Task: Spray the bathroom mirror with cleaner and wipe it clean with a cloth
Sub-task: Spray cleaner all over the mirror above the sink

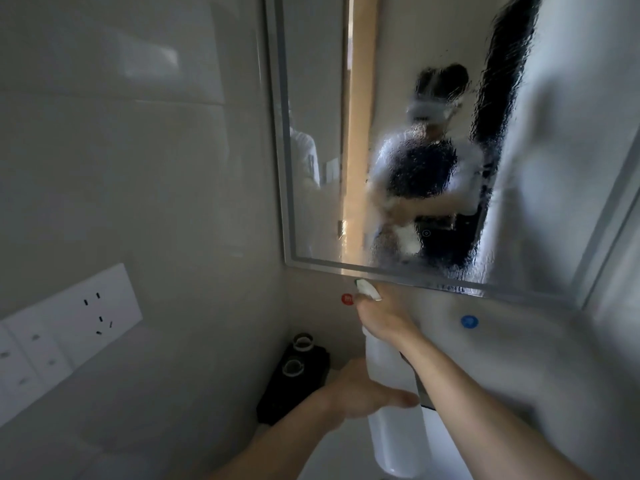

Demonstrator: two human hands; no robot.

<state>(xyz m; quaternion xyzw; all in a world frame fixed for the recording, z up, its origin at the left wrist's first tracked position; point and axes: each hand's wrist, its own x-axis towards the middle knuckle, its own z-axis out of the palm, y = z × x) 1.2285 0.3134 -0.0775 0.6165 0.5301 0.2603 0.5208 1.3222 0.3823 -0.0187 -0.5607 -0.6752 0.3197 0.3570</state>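
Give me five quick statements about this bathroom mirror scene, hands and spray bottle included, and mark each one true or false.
1. The right hand grips the top of the spray bottle. True.
2. The mirror is dry all over. False: droplets and streaks of spray cover its middle and right part; the left strip looks clear.
3. The left hand touches the bottle's body with straight fingers. True.
4. A cloth is wiping the glass. False: no cloth shows at the glass, and both hands are on the bottle.
5. The red dot and the blue dot sit above the mirror. False: both are on the wall below its frame.
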